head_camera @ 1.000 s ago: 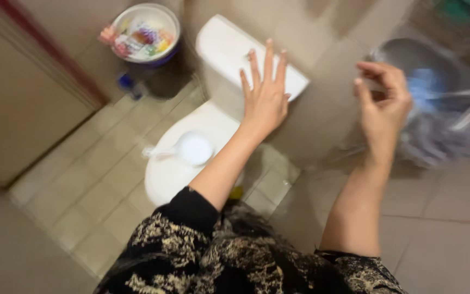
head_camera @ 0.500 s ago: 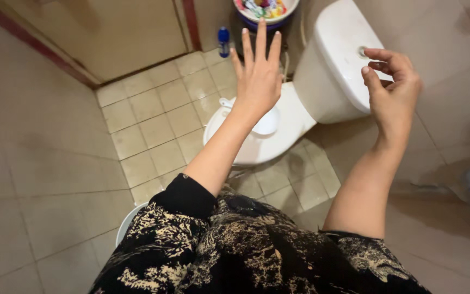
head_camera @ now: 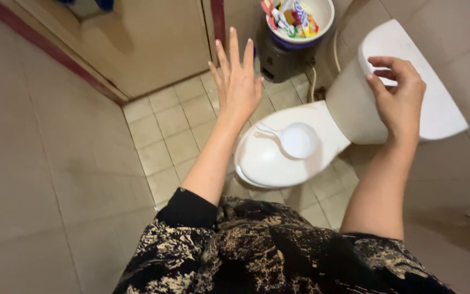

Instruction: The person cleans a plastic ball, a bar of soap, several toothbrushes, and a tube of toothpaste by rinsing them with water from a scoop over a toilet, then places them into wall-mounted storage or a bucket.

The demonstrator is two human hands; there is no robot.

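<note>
Left hand (head_camera: 239, 81) hovering above the tiled floor (head_camera: 159, 136), fingers (head_camera: 234, 46) spread apart and straight, holding nothing, just beside the front rim of the closed toilet lid (head_camera: 267, 163). Right hand (head_camera: 401, 98) hanging over the white cistern (head_camera: 436, 103), fingers (head_camera: 390, 61) curling loosely inward with thumb apart from them, gripping nothing; possibly brushing the cistern top, contact not being clear from this angle. White plastic scoop (head_camera: 296, 140) lying on the toilet lid, bowl toward the cistern, handle pointing toward the left hand, lying between the two hands and touched by neither. White bin (head_camera: 325, 16) standing on the floor behind the toilet, near the cistern, holding colourful wrappers (head_camera: 292, 13). Dark canister (head_camera: 278, 60) standing directly under the bin. Beige door (head_camera: 148, 43) with red frame (head_camera: 218, 22) closing off the far side of the floor. Black-and-gold patterned garment (head_camera: 278, 250) filling the lower edge, both forearms bare below the sleeves.
</note>
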